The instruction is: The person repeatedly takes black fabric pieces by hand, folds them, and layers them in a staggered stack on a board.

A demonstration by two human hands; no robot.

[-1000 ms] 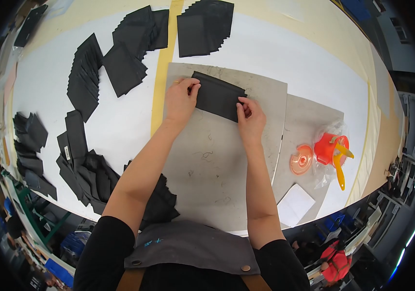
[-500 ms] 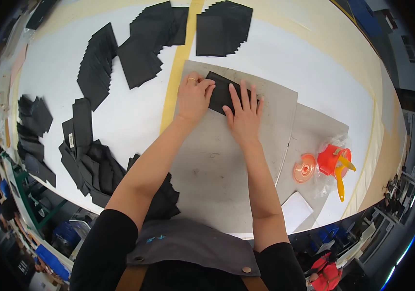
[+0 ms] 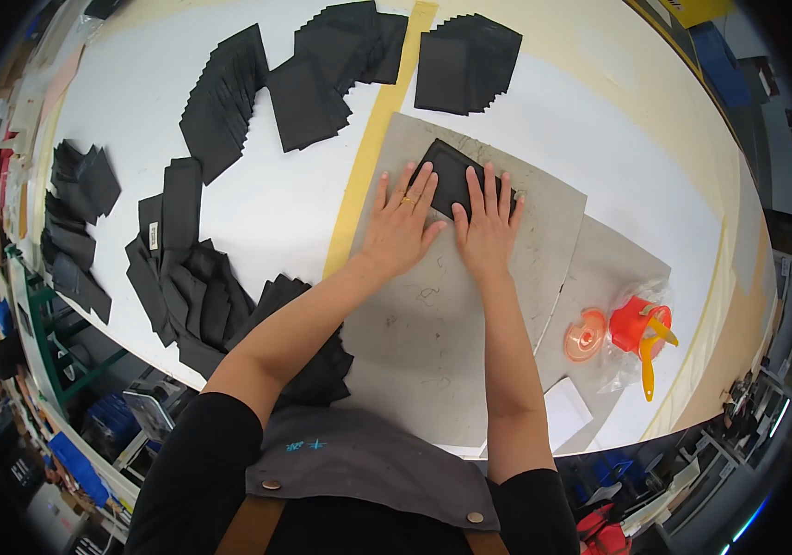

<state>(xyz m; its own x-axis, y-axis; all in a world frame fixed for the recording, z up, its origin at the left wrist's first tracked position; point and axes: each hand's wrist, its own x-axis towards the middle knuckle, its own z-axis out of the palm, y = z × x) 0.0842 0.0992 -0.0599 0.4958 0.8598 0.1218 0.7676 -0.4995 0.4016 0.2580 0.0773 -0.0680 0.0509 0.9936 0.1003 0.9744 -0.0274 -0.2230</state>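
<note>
A flat black rectangular piece point(image 3: 450, 165), seemingly cloth or leather, lies on a grey board point(image 3: 424, 342). My left hand point(image 3: 401, 227) lies flat, its outstretched fingertips at the piece's left edge; a ring is on one finger. On the piece's lower right part rests my right hand point(image 3: 487, 231), open, with fingers spread and pressing down. The fingers cover some of the lower and right edges. Neither hand grips anything.
Fanned stacks of black pieces point(image 3: 470, 65) lie along the far side, with a heap of black pieces point(image 3: 192, 287) at left. To the right are a red pot point(image 3: 632, 322) with a yellow-handled brush point(image 3: 648, 370), an orange lid point(image 3: 586, 335) and a white pad point(image 3: 564, 414).
My left hand has gone from pinched fingers at the piece's left edge to lying flat with fingers stretched. My right hand stays spread on the piece. The whole view has shifted slightly.
</note>
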